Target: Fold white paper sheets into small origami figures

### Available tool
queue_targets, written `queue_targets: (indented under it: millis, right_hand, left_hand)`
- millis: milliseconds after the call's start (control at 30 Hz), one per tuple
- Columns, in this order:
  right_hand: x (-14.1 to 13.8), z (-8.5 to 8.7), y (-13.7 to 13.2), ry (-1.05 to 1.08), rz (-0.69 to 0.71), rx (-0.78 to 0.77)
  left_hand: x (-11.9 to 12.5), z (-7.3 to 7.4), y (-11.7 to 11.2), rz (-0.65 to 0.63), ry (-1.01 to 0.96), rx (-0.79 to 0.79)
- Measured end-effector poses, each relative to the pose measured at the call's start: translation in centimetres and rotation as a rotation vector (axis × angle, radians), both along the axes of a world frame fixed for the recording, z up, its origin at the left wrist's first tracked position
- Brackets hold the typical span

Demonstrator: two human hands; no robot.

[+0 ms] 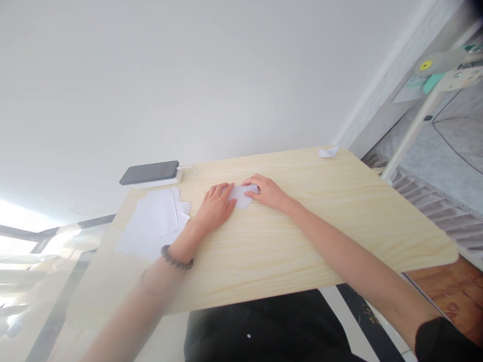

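Both hands at a small paper. The left hand [218,203] is part-closed, fingers bent and together, holding the left end of the paper [242,196] between forefinger and thumb, against the table [287,256]. The right hand [266,192] is curled with a narrow gap, its thumb over the right end and its fingers bent around the far edge. The paper lies between the two hands, its near edge slanting; whether it has several layers is too small to tell. For good work, the left fingertips should act as a firm anchor while the right thumb lines up the edges before any pressure is laid on; a crease is best run outward from the left fingers, with the paper flat on the wood. Pulling the hands apart would risk a tear or a skewed edge. Left of the left hand, beside its wrist, lie loose sheets [154,213], best left clear of the forearm; beyond them is a phone [151,172]. Far beyond the right hand, to its right, rests a folded piece [328,152].
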State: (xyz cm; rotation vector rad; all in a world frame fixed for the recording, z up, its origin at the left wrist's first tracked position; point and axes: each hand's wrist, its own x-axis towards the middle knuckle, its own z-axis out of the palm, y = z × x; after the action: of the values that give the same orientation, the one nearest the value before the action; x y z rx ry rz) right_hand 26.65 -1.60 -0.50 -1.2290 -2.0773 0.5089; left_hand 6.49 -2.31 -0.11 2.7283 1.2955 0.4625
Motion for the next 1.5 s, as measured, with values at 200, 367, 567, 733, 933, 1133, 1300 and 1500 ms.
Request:
queue_targets:
  millis: [200, 367, 567, 733, 933, 1133, 1300, 1500]
  right_hand:
    - [0.0, -0.18, 0.16, -0.021, -0.005, -0.006]
    - [0.05, -0.21, 0.12, -0.025, 0.0, 0.0]
    - [0.08, -0.13, 0.05, -0.002, 0.021, -0.002]
    - [0.06, -0.25, 0.15, -0.005, 0.032, 0.009]
    - [0.04, -0.41, 0.14, -0.003, 0.024, 0.046]
    - [-0.13, -0.17, -0.14, -0.024, 0.048, 0.119]
    - [-0.13, -0.16, -0.1, -0.021, 0.055, 0.129]
    - [-0.02, -0.15, -0.01, -0.048, 0.099, 0.176]
  left_hand:
    - [-0.03, -0.32, 0.06, 0.006, -0.026, 0.024]
    - [0.0, -0.33, 0.1, 0.006, -0.043, 0.031]
    - [0.08, -0.15, 0.06, 0.003, -0.057, 0.023]
    - [0.07, -0.07, 0.04, -0.008, -0.075, 0.012]
    - [0.03, 0.01, 0.19, -0.039, -0.115, 0.021]
    - [0.15, 0.43, 0.19, -0.095, -0.13, 0.025]
    - [0.12, 0.23, 0.25, -0.083, -0.128, 0.022]
    - [0.13, 0.13, 0.3, -0.085, -0.123, 0.027]
